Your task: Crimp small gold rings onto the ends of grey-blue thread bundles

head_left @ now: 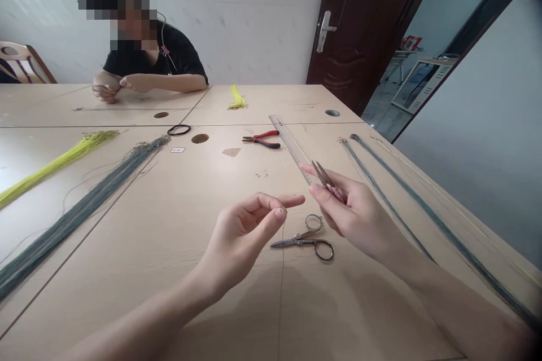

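Pale wood forms the table [169,248] surface under both hands. Left hand [241,231]: the thumb and a curled finger meet at their tips, leaving no visible gap; another finger extends toward the right. A fine strand [280,304] runs from these tips toward the near edge; its end at the fingertips is too small to make out. Right hand [364,214]: closed around a pointed tool [334,186], which lies between thumb and fingers, tips slightly parted and projecting past the thumb. Scissors [300,238] lie below and between the hands, blades parted slightly, if at all. Beyond the fingers lie a clear ruler [292,146] and red-and-black pliers [256,138]. Farther back, a person [182,51] sits across the table.
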Demonstrator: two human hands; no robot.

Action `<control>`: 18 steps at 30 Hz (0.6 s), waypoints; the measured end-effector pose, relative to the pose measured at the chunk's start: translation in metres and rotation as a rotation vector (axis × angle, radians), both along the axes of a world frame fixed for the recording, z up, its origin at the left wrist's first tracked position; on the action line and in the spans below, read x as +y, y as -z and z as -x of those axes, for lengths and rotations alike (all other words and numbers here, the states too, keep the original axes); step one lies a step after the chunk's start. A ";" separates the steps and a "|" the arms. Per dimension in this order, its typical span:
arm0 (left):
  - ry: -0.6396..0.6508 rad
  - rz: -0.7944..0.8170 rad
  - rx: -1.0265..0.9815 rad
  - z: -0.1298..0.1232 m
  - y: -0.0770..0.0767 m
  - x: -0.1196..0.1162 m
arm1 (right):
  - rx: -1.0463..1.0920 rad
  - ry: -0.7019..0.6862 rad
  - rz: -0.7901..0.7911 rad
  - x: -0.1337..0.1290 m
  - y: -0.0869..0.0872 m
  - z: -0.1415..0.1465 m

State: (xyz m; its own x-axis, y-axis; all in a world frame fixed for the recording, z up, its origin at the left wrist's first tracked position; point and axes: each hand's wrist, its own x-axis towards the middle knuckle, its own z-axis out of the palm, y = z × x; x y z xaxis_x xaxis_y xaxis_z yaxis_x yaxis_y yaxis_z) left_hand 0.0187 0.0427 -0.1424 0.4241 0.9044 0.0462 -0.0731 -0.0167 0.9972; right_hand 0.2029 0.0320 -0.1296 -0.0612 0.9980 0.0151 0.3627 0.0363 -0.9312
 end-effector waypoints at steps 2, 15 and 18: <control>0.000 0.002 -0.009 0.000 0.000 0.000 | -0.158 0.039 -0.080 0.003 0.002 0.000; 0.048 0.175 -0.075 -0.003 0.005 0.007 | -0.817 -0.300 -0.367 0.018 0.036 0.007; 0.079 0.175 -0.072 -0.004 0.006 0.005 | -0.904 -0.371 -0.434 0.024 0.041 0.013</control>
